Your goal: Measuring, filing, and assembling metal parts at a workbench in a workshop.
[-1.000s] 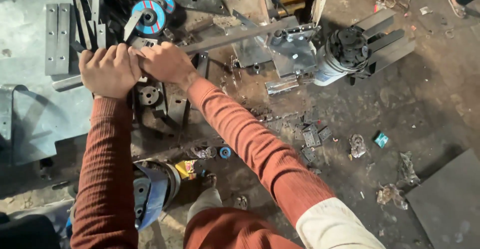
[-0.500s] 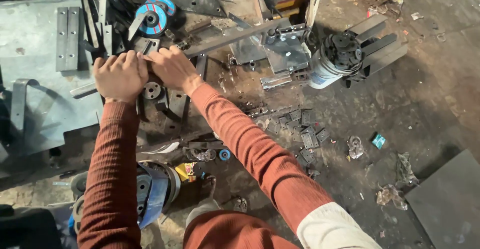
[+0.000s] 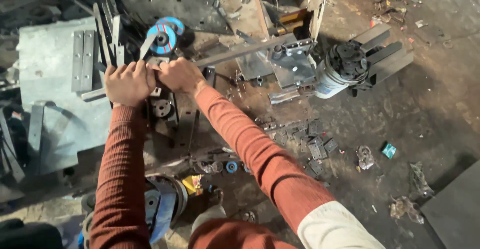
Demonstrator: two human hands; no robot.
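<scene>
Both hands grip a long flat metal bar (image 3: 240, 51) in the upper middle of the frame. The left hand (image 3: 127, 83) and right hand (image 3: 180, 75) sit side by side, fingers curled tight around its lower-left part. The bar's long axis runs from lower left up to the right, ending at what seems a steel bracket (image 3: 295, 61). Blue grinding discs (image 3: 162, 38) lie just above the hands.

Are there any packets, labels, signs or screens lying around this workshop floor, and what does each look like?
Small packet: on the dirt floor at right, squarish, teal with a pale patch.
Yellow wrapper: low centre beside the blue welding mask, crumpled, yellow with red.
Disc labels: round, blue and red, on grinding discs above the left hand and right hand.
No signs or screens.
</scene>
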